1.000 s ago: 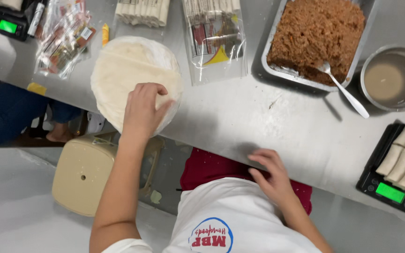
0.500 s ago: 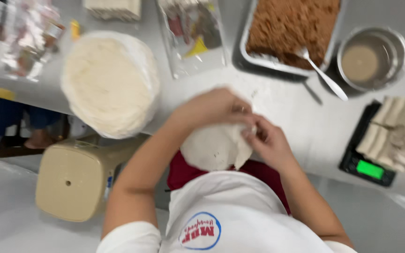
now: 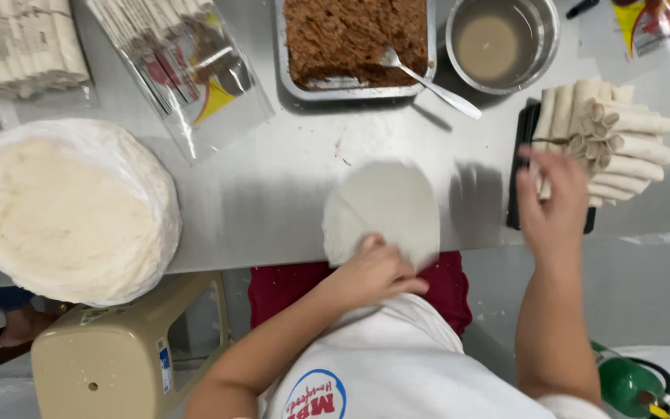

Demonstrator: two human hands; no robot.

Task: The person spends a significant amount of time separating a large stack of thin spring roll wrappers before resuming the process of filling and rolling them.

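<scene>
I am looking straight down at a steel surface [image 3: 273, 194] from above my own chest. A single thin round wrapper [image 3: 385, 209] lies flat near the surface's front edge, directly in front of me. My left hand [image 3: 374, 271] rests on the wrapper's near edge with fingers curled and pressed down, no pinch that I can see; it seems to pin the sheet so it stays flat and does not slide. That arm comes up from the lower left, elbow bent, wrist low.

My right hand [image 3: 552, 206] is out to the right, forearm nearly upright in the view, fingers loosely spread and holding nothing, slightly blurred. It hovers at the edge of a black scale [image 3: 515, 194] piled with finished white rolls [image 3: 614, 136], kept close at hand on that side.

Further back, within reach, stand a metal tray of brown filling [image 3: 350, 35] with a spoon [image 3: 428, 77] in it and a steel bowl of cloudy liquid [image 3: 498, 43]. A tall stack of wrappers [image 3: 63, 209] sits to my left.
</scene>
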